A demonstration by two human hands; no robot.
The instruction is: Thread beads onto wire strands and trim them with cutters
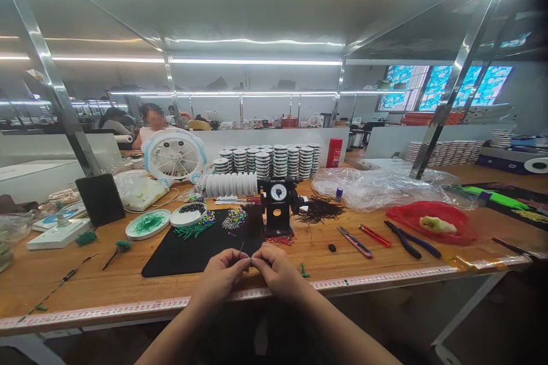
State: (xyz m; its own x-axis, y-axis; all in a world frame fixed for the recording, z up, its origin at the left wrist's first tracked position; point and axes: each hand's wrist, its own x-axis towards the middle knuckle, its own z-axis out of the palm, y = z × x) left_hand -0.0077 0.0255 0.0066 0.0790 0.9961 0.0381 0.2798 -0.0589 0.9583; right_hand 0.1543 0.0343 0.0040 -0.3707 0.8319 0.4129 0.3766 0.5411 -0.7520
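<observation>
The left hand point(219, 275) is pinched closed on a thin dark strand point(242, 247) that sticks up from its fingertips. The right hand point(279, 269) is pinched too, its tips meeting the left's — what lies between is too small to tell. Just beyond, a black mat point(188, 256) bears mixed beads point(234, 218) — beside it a black device point(278, 217) stands on the wooden surface point(342, 271).

Left hand point(220, 275): bare, slim fingers. Left wrist, just behind it: bare. Left forearm point(177, 328), beyond wrist: bare to picture edge, thickening away from hand. Right hand point(279, 274): bare fingers, likewise wrist behind it and right forearm point(338, 322). Nails: too small to tell.
</observation>
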